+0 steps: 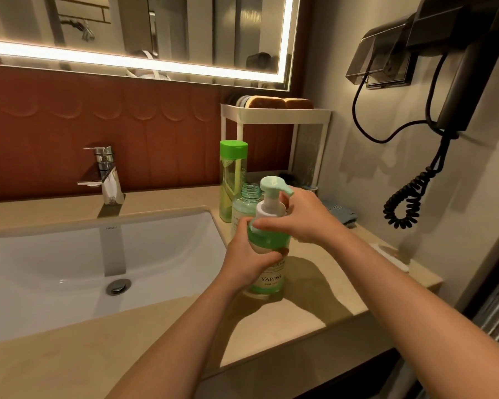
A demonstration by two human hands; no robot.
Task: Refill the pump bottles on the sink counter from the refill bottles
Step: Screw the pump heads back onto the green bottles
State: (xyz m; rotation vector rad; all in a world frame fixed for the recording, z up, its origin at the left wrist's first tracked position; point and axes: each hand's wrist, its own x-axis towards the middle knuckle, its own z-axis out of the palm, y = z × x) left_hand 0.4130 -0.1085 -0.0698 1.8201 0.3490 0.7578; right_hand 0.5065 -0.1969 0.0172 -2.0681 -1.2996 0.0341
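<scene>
A green pump bottle labelled YAPING stands on the beige counter right of the sink. My left hand grips its body from the left. My right hand holds the white collar below its mint pump head, thumb and fingers curled round it. Just behind stands a second, pale teal bottle with an uncapped neck. A tall yellow-green refill bottle with a green cap stands further back, upright.
The white sink basin with chrome faucet lies to the left. A white two-tier rack stands in the back corner. A blue cloth lies by the wall; a wall hair dryer's coiled cord hangs at right.
</scene>
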